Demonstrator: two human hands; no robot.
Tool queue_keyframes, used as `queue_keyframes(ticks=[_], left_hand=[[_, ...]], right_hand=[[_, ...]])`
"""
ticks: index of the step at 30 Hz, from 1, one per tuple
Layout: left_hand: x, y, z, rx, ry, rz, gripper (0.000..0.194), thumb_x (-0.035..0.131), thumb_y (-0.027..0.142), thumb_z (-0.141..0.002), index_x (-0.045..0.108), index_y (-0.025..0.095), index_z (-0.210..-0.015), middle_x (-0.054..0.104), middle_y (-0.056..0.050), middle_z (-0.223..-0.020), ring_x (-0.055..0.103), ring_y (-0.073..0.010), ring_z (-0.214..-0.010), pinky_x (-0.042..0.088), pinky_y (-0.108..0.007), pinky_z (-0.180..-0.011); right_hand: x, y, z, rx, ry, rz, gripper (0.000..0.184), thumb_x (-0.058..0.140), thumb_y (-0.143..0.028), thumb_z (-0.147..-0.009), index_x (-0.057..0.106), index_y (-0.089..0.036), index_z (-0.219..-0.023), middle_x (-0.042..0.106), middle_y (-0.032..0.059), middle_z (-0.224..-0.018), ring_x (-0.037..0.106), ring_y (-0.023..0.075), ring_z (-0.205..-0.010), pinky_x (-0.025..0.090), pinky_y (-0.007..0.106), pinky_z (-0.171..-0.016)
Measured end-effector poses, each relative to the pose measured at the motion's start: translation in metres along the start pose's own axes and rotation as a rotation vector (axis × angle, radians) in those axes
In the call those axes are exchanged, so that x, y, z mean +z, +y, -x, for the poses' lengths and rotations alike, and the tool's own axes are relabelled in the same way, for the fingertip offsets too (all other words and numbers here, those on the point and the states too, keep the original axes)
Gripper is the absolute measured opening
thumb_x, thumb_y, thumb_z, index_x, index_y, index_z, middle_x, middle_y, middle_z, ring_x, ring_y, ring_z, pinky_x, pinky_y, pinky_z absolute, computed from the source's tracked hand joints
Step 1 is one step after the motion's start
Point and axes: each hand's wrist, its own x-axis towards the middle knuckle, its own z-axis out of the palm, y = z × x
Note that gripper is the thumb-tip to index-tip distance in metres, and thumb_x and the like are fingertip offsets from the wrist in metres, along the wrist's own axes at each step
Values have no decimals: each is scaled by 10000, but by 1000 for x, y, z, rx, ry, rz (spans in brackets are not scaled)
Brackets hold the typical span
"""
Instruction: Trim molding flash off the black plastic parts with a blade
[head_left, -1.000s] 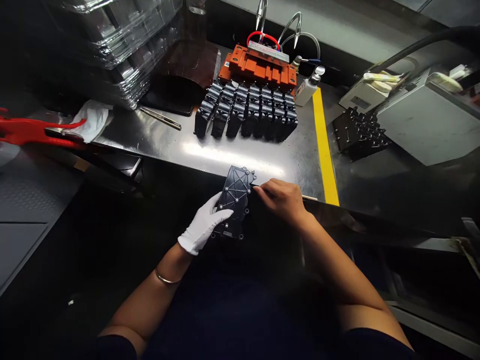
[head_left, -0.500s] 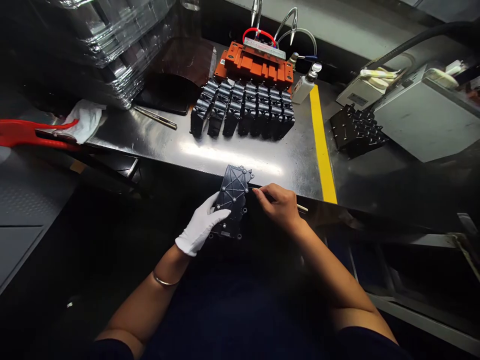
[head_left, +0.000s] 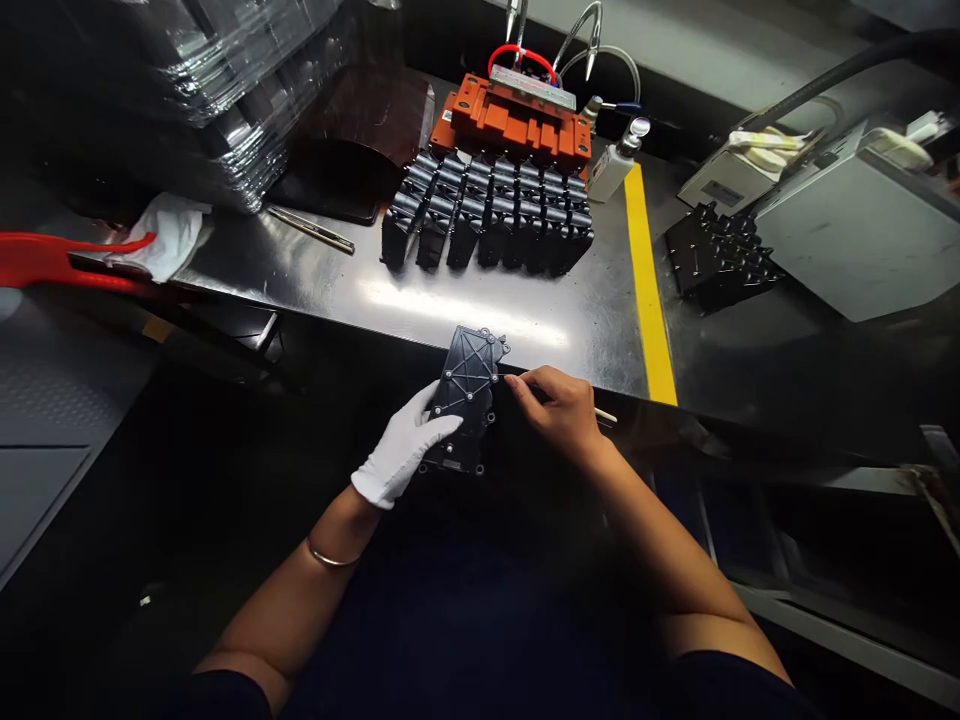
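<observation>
My left hand (head_left: pixel 405 440), in a white glove, grips a black ribbed plastic cover (head_left: pixel 471 385) by its left side and lower part, thumb across its face. The cover has crossing ribs, several small pale round points and lugs along its edge. It is held upright in front of the bench edge. My bare right hand (head_left: pixel 559 402) is closed in a pinch around a thin stick-like tool (head_left: pixel 606 416), whose pale rear end sticks out behind the hand. The tool's fine tip is at the cover's right edge; whether it touches cannot be made out.
On the metal bench (head_left: pixel 315 290) stand a row of black parts (head_left: pixel 487 215), an orange fixture (head_left: pixel 525 125) and a dispenser bottle (head_left: pixel 616 165). Tweezers (head_left: pixel 311 230) lie left. Right of the yellow tape (head_left: pixel 651 300) are another black part (head_left: pixel 712 255) and a grey box (head_left: pixel 847 230). Clear trays (head_left: pixel 232 110) are stacked left.
The view has shifted slightly, so the bench items appear a little higher and further right. Both hands keep their hold, the tool tip still at the cover's right edge.
</observation>
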Motion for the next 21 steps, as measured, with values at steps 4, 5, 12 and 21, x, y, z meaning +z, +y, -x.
queue_keyframes(ticks=[4, 5, 12, 21], left_hand=[[-1, -1, -1, -2, 0, 7, 501, 710, 283, -774, 587, 165, -1245, 693, -85, -1142, 637, -243, -1036, 511, -317, -867], [0, -1, -1, -6, -1, 11, 506, 711, 285, -773, 585, 164, -1249, 693, -88, -1145, 638, -247, -1037, 512, -324, -869], [1, -1, 0, 10, 13, 12, 488, 713, 280, -768, 601, 164, -1229, 692, -85, -1145, 636, -255, -1046, 509, -330, -877], [1, -4, 0, -3, 48, 19, 534, 720, 271, -756, 581, 154, -1259, 686, -93, -1173, 634, -252, -1061, 504, -331, -898]], right_hand=[[0, -1, 1, 21, 17, -14, 315, 571, -375, -890, 677, -174, -671, 665, 20, -598, 574, 106, -507, 371, 224, -504], [0, -1, 1, 23, 7, -27, 316, 570, -377, -889, 677, -174, -672, 666, 21, -600, 577, 107, -511, 373, 224, -507], [-2, -4, 1, 103, -59, -107, 332, 572, -410, -878, 674, -175, -667, 656, 19, -590, 550, 105, -488, 373, 231, -507], [-2, -12, 8, 178, -43, -122, 327, 570, -400, -878, 656, -180, -653, 643, 11, -588, 540, 106, -499, 376, 235, -522]])
